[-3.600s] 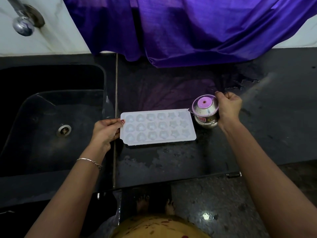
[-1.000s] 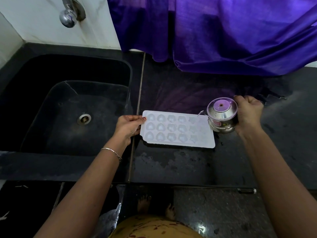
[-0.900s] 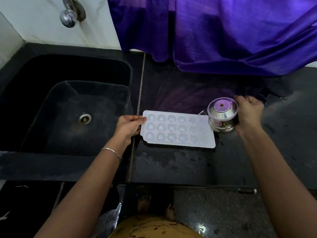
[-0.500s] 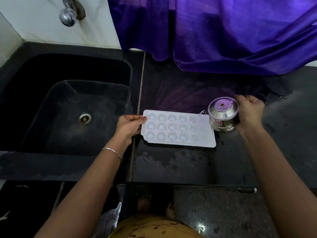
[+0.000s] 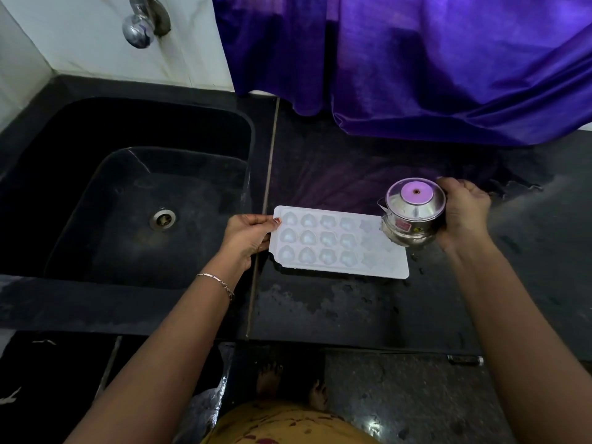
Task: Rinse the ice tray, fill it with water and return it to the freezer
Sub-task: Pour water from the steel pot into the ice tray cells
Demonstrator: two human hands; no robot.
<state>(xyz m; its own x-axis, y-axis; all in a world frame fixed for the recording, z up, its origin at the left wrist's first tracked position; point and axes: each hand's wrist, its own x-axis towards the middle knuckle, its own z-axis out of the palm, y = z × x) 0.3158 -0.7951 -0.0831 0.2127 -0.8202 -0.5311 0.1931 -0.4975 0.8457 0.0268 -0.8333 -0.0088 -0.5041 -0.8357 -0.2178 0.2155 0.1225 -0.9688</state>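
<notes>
Your work surface is a black polished stone countertop [image 5: 352, 318] with a black rectangular sink basin [image 5: 96, 193] set into its left part. A white plastic ice tray with heart- and star-shaped cells [image 5: 336, 243] lies on it, just right of the pale joint seam [image 5: 268, 184]. Wet patches [image 5: 314, 299] lie in front of the tray. A purple satin cloth [image 5: 416, 75] drapes onto the rear edge.

A white wall [image 5: 80, 33] with a chrome tap [image 5: 137, 30] stands behind a black stone sink [image 5: 112, 219]. Purple cloth [image 5: 432, 65] drapes onto the wet black desk [image 5: 352, 309]. The floor [image 5: 400, 395] is speckled.
</notes>
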